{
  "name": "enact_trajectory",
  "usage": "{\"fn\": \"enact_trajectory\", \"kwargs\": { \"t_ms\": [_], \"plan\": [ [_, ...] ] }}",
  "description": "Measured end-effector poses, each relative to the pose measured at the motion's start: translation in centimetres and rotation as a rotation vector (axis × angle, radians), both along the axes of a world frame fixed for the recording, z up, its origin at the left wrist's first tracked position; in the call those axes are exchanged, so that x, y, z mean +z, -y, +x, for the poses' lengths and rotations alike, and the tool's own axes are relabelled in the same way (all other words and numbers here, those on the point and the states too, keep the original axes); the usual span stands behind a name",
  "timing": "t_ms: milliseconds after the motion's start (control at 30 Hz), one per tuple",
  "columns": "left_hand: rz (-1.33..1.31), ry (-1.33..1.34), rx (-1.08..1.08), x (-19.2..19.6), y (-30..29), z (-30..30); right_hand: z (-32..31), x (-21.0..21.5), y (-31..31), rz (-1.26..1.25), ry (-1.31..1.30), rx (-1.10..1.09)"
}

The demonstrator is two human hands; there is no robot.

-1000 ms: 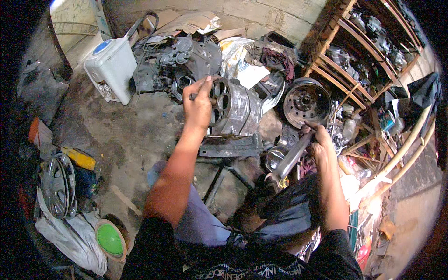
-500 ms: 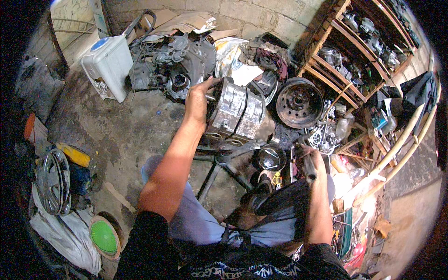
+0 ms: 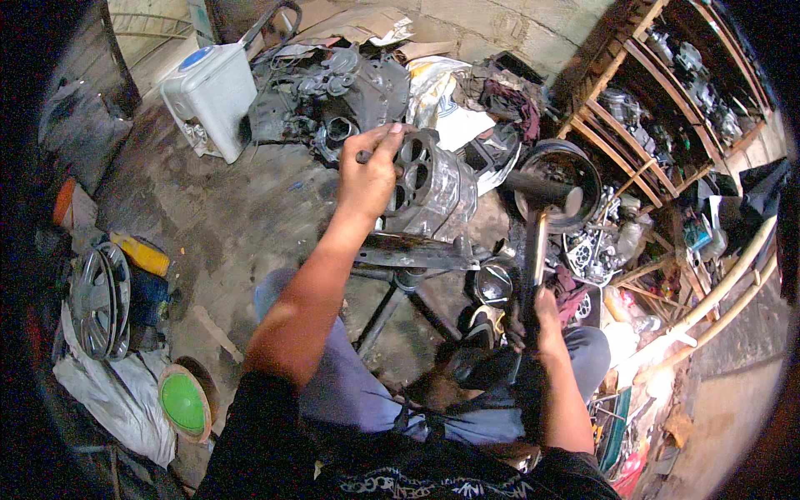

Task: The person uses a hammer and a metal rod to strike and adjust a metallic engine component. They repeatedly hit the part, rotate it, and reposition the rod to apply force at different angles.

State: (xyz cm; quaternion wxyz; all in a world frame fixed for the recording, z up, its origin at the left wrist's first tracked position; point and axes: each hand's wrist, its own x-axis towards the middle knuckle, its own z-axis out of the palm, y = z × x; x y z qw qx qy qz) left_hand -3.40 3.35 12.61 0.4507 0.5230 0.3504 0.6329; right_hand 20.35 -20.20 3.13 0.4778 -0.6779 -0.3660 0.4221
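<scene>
A worn silver metal housing [image 3: 446, 196], apparently an electric motor or generator body with round openings in its end, sits on a dark metal stand [image 3: 408, 277] in front of me. At its left end is my left hand [image 3: 367, 183], closed around a short dark rod [image 3: 364, 156] whose far end is hidden against the housing. My right hand [image 3: 546, 323] grips a hammer by its handle, below and to the right of the housing. The hammer [image 3: 546, 193] is raised upright, its dark head apart from the housing and in front of a wheel rim.
Behind stand a large greasy engine part [image 3: 333, 92], a white jug [image 3: 208, 100] and a steel wheel rim [image 3: 587, 171]. A wooden shelf [image 3: 642, 108] with metal parts is at far right. Wheel covers [image 3: 96, 292] and a green disc [image 3: 183, 404] lie at left.
My right hand has swung the hammer so that its head now points up and away. The housing's end with openings faces me more, and my left hand has shifted on the rod.
</scene>
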Motion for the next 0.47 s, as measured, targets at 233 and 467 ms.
{"fn": "enact_trajectory", "kwargs": {
  "t_ms": [233,467],
  "plan": [
    [0.169,-0.185,0.2,-0.4,-1.1,-1.2,-1.1,-2.4,-0.3,-0.156,0.005,0.067],
    [0.229,-0.25,0.286,0.0,-1.3,-2.6,-4.3,0.0,-2.1,-0.094,0.016,0.052]
  ]
}}
